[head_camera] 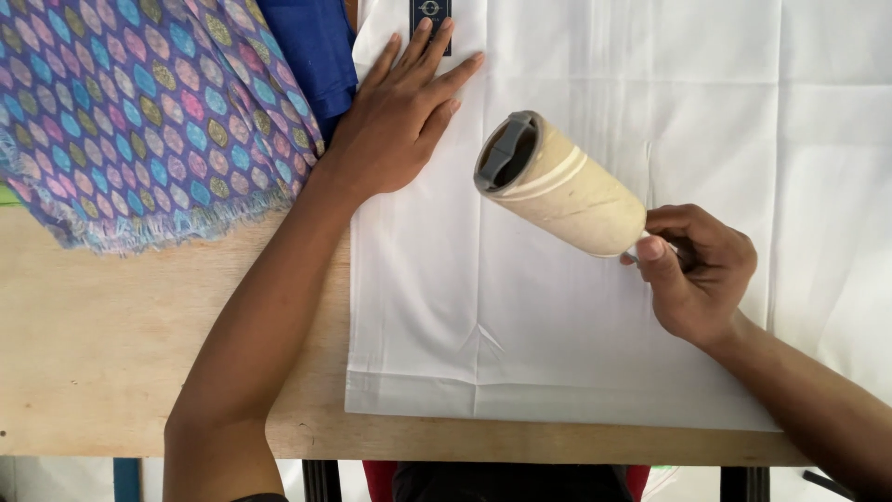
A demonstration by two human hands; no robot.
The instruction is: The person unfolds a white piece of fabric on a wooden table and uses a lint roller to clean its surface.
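white cloth point(595, 307): woven fabric, matt, smooth, faint fold creases; stitched hem at near edge.
label point(431, 17): small dark woven patch on the white cloth.
roller point(562, 184): lint roller, papery beige wrap, dull, slightly grubby; grey plastic end cap, matt.
patterned cloth point(139, 112): printed textile, purple ground with coloured ovals, soft sheen, frayed fringe at edge.
blue cloth point(316, 46): plain fabric, matt.
table point(102, 353): pale plywood, bare, matt, visible grain.

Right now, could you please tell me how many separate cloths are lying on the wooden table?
3: a white folded cloth under both hands, a purple patterned fringed cloth at the left, and a plain blue cloth between them. More may lie outside the frame.
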